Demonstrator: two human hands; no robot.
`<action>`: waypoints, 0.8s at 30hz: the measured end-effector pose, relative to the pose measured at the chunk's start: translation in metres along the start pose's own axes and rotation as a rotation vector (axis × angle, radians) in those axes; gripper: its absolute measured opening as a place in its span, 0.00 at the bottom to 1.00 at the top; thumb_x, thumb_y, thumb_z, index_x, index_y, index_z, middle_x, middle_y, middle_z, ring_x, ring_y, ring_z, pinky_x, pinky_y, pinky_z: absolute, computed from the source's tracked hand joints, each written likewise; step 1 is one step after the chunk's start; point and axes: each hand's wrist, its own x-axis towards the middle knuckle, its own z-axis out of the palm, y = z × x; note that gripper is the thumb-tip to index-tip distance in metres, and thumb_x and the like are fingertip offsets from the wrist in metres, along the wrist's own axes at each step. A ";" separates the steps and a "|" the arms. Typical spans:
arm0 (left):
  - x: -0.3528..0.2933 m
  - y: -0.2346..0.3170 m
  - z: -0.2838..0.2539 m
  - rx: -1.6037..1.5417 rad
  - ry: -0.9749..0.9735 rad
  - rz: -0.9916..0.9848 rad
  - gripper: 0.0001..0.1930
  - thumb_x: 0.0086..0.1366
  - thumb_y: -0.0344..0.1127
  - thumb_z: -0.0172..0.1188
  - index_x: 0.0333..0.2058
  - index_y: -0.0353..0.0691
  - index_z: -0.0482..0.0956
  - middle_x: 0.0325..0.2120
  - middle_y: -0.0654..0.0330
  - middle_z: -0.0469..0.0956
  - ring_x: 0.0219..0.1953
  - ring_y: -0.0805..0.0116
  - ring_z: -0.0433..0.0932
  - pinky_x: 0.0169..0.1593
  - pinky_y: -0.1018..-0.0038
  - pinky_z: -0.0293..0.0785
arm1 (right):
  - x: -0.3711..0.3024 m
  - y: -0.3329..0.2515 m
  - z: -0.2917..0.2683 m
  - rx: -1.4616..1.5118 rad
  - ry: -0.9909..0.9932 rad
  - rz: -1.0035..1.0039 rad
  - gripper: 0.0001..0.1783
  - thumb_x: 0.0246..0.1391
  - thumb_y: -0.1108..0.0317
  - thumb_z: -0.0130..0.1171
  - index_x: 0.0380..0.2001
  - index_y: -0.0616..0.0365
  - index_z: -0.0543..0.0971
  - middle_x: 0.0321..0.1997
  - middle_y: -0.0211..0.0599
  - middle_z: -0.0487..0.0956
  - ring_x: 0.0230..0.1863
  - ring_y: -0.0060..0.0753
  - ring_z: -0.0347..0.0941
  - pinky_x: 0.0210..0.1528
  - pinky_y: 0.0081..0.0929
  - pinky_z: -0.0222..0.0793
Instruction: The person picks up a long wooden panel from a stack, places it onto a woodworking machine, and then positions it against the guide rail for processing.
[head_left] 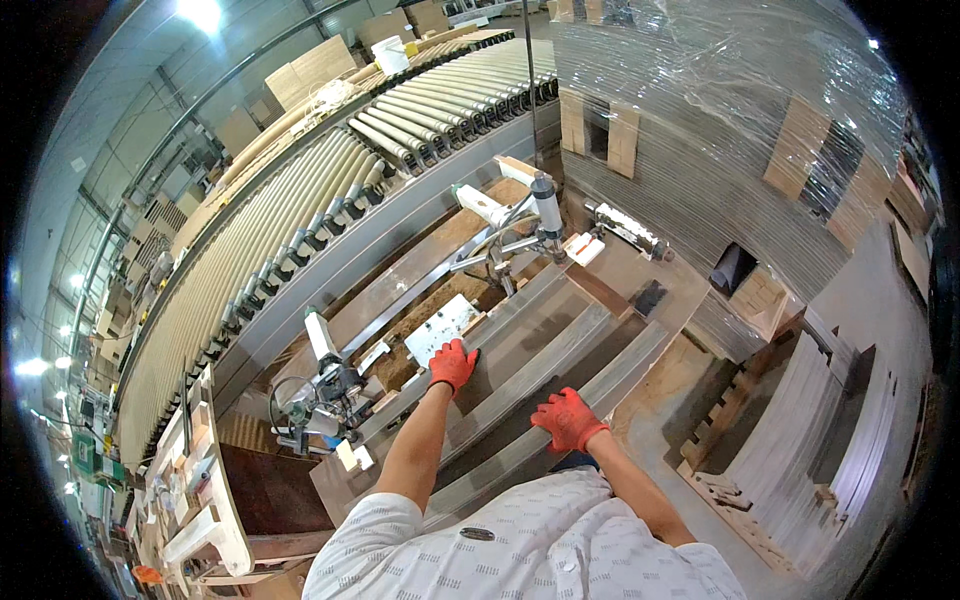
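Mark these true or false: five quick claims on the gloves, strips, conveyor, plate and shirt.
1. The left hand and right hand wear red gloves. True.
2. The long grey strips cross each other. False: the strips run roughly parallel.
3. The roller conveyor is right of the film-wrapped stack. False: it is to the left.
4. The white plate is nearer the left hand. True.
5. The shirt is black. False: it is white, patterned.

Has red-gloved left hand (pixel 455 367) at the farthest of 3 gray bars (pixel 545 358), right hand (pixel 568 420) over the nearest. Beyond left hand, faces a white plate (pixel 443 328), then conveyor rollers (pixel 300 195); beyond right hand, a film-wrapped stack (pixel 690 185).
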 end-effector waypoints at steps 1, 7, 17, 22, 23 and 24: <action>0.001 0.000 0.001 -0.002 0.007 -0.003 0.34 0.73 0.67 0.58 0.58 0.41 0.74 0.54 0.44 0.81 0.55 0.40 0.82 0.53 0.42 0.78 | 0.000 0.001 -0.002 -0.006 -0.006 0.009 0.35 0.37 0.44 0.79 0.52 0.39 0.83 0.52 0.26 0.83 0.58 0.39 0.77 0.64 0.48 0.65; 0.009 -0.002 0.004 -0.009 0.010 -0.013 0.35 0.72 0.68 0.58 0.59 0.41 0.74 0.54 0.44 0.81 0.56 0.40 0.82 0.55 0.42 0.77 | 0.006 0.004 -0.002 -0.036 0.018 -0.004 0.33 0.38 0.43 0.78 0.50 0.39 0.84 0.51 0.26 0.83 0.58 0.39 0.78 0.63 0.46 0.66; 0.014 -0.009 0.001 0.019 -0.069 -0.021 0.37 0.73 0.68 0.56 0.63 0.41 0.71 0.59 0.42 0.78 0.59 0.38 0.79 0.59 0.42 0.75 | 0.017 0.009 0.013 0.044 0.094 -0.025 0.28 0.34 0.49 0.79 0.42 0.40 0.84 0.45 0.27 0.82 0.54 0.42 0.79 0.58 0.51 0.67; 0.020 -0.010 0.001 0.022 -0.050 -0.016 0.36 0.74 0.68 0.56 0.62 0.42 0.71 0.58 0.43 0.78 0.59 0.38 0.80 0.58 0.42 0.75 | 0.019 0.009 0.010 0.029 0.111 -0.012 0.26 0.35 0.52 0.77 0.43 0.40 0.85 0.45 0.27 0.83 0.54 0.42 0.79 0.60 0.53 0.67; 0.021 -0.009 0.002 0.015 -0.053 -0.015 0.36 0.74 0.69 0.56 0.62 0.42 0.71 0.58 0.43 0.78 0.59 0.38 0.80 0.58 0.42 0.75 | 0.018 0.010 0.011 0.024 0.106 -0.008 0.26 0.35 0.52 0.77 0.43 0.40 0.85 0.45 0.27 0.83 0.54 0.42 0.79 0.60 0.52 0.67; 0.021 -0.006 0.005 0.007 -0.036 -0.007 0.36 0.73 0.69 0.56 0.61 0.42 0.72 0.58 0.42 0.79 0.59 0.38 0.80 0.57 0.42 0.76 | 0.018 0.011 0.011 0.020 0.101 -0.004 0.26 0.35 0.52 0.77 0.42 0.40 0.85 0.45 0.27 0.83 0.54 0.42 0.79 0.60 0.52 0.67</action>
